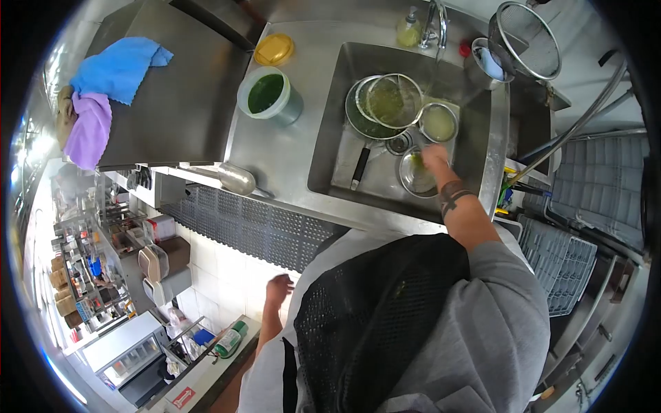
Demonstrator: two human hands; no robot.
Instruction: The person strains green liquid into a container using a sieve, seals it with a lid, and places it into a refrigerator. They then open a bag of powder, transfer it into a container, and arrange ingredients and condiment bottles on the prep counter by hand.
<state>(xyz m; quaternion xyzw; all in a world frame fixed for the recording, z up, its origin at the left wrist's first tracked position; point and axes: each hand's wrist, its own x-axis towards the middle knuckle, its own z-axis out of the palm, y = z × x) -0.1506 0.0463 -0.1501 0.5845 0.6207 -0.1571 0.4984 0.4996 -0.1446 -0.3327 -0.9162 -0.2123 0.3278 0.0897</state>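
Note:
My right hand [435, 160] reaches down into the steel sink [323, 144], its fingers closed at the rim of a small metal bowl [416, 177]. Beside it stands a round metal container of cloudy liquid [438, 124]. A strainer [394, 101] rests over a larger pot [358, 126] with greenish contents. A dark-handled utensil [360, 168] lies on the sink floor near the drain [399, 143]. My left hand [279, 290] hangs low by my side, away from the sink, fingers loosely apart and holding nothing visible.
Left of the sink stand a tub of green liquid [267, 95] and a yellow lid [274, 49]. A soap bottle [409, 29] and faucet [434, 31] are behind. At right are a large sieve [527, 41] and dish racks [559, 265]. Cloths [120, 69] lie far left.

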